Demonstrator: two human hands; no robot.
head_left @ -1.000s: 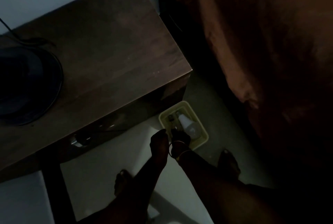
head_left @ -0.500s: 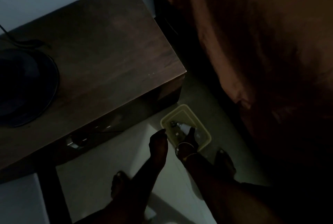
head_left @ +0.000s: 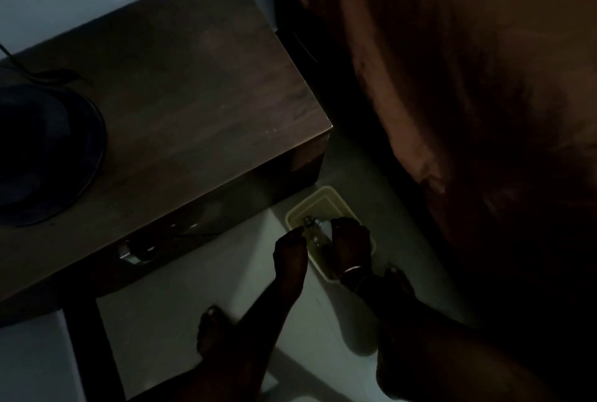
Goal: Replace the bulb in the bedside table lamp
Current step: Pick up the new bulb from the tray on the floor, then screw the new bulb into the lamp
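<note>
The room is dim. A pale yellow tray (head_left: 323, 191) sits on the floor by the bedside table's corner. In it lies a white bulb (head_left: 324, 227), with a clear glass bulb (head_left: 312, 235) beside it. My right hand (head_left: 350, 245), a bangle at its wrist, reaches into the tray and closes over the white bulb, hiding most of it. My left hand (head_left: 290, 254) hangs just left of the tray's rim, fingers down, holding nothing. The lamp's dark round part (head_left: 42, 156) rests on the table top at far left, its cord trailing back.
The wooden bedside table (head_left: 193, 104) fills the upper left, with a metal drawer knob (head_left: 127, 254) on its front. A brown bed cover (head_left: 468, 94) hangs at the right. My bare feet (head_left: 213, 333) stand on the pale floor (head_left: 193, 288).
My right hand has slid forward over the white bulb and now covers most of it. My left hand has stayed by the tray's rim.
</note>
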